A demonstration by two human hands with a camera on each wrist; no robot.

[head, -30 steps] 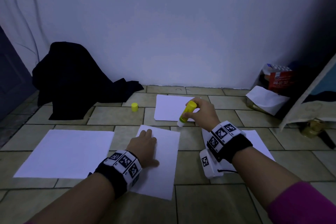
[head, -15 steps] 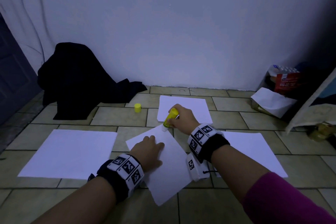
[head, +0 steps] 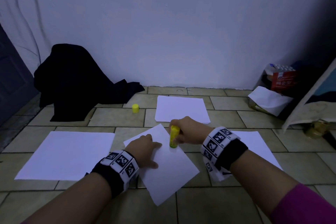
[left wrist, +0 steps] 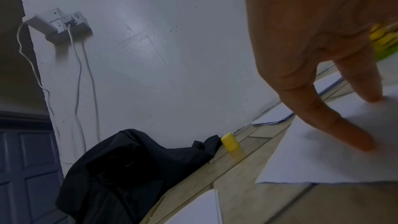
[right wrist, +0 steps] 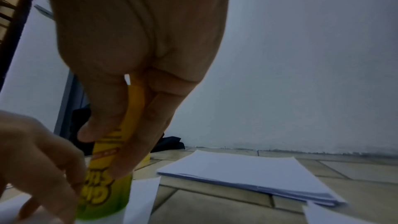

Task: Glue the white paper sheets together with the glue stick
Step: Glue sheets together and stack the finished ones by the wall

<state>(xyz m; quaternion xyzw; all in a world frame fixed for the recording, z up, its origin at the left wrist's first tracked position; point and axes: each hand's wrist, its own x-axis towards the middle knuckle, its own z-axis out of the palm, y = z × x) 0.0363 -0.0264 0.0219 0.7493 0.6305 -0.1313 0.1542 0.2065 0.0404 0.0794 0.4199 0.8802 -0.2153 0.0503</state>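
A white paper sheet (head: 169, 169) lies turned at an angle on the tiled floor in front of me. My left hand (head: 145, 148) presses on its left part with straight fingers (left wrist: 353, 135), holding the sheet (left wrist: 336, 157) flat. My right hand (head: 189, 130) grips the yellow glue stick (head: 174, 137) upright, its lower end down on the sheet near the far right edge. In the right wrist view the thumb and fingers (right wrist: 142, 134) wrap the glue stick (right wrist: 107, 181). Its yellow cap (head: 135, 108) stands on the floor further back.
A stack of white sheets (head: 181, 109) lies beyond the hands, another stack (head: 67, 154) to the left and a sheet (head: 254, 147) under my right wrist. A black garment (head: 76, 83) is heaped by the wall. Boxes and a bag (head: 272, 96) stand at right.
The right hand brought the glue stick left and down from above the far stack onto the centre sheet, then drew it nearer along the right edge. The sheet has rotated under my left hand.
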